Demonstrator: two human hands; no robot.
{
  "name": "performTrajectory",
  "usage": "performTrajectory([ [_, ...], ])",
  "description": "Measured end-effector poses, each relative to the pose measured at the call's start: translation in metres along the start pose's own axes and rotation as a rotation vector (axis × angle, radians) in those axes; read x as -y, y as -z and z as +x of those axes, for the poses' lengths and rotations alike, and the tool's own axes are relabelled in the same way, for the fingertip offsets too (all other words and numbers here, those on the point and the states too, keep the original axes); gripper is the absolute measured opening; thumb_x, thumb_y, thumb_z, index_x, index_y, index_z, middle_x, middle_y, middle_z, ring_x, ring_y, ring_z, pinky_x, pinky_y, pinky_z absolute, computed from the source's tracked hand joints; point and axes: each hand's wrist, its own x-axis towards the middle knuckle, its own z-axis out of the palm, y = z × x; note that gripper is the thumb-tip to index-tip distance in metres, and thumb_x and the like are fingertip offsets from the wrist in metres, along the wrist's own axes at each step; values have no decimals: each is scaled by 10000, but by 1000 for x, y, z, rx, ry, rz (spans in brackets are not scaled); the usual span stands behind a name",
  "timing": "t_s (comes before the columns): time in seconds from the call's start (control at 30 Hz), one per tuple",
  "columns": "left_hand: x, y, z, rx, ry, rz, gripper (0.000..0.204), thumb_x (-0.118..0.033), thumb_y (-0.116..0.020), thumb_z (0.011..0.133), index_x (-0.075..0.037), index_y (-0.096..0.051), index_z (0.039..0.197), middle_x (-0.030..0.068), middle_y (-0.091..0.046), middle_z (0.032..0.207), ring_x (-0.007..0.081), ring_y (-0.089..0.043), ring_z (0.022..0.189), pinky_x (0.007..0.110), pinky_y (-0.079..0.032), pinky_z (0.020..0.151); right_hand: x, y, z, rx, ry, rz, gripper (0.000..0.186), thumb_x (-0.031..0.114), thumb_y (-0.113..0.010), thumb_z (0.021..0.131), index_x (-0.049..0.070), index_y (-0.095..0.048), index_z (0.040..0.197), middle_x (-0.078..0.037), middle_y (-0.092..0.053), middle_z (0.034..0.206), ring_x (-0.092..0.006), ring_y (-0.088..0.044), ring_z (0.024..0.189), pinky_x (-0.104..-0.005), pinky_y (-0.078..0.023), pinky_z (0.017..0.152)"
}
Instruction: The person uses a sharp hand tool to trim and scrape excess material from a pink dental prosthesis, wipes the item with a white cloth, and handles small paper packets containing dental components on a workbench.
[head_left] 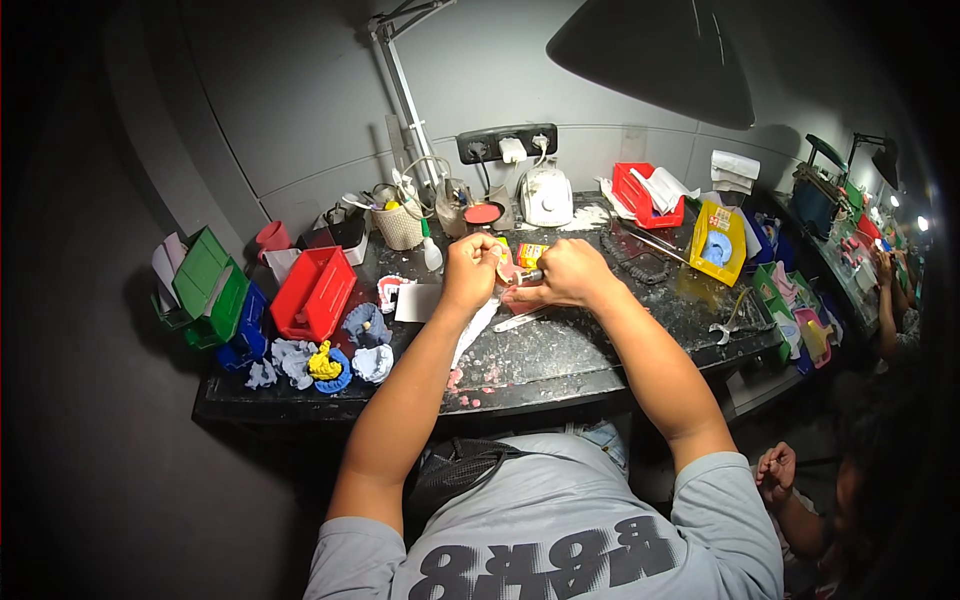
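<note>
Both forearms are extended over the counter edge. Left hand is closed around a small pink piece; right hand, at 3 o'clock, pinches a slim tool. Red bin crowds 9 o'clock.

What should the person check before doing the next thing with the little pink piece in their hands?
1. Left hand grips the pink piece: ok.
2. Right hand holds a small tool against it: ok.
3. Tool tip where it meets the piece: cannot tell, too small.
4. Hands are over the dark workbench, so a dropped piece lands there: ok.
5. Metal instrument lies within reach below the hands: ok.
6. Plaster dental models sit away from the elbows: ok.
</note>
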Motion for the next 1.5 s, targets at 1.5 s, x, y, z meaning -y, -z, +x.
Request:
performTrajectory([
  [1.5,8,2,4,-19,-76,53,103,-17,-526,942,36,-610,913,63,-648,740,100,-622,601,241,-523,521,0,-7,4,-16,43,-19,798,780,-618,658,-14,-650,577,-230,-614,600,-404,-649,643,-444,-542,658],
])
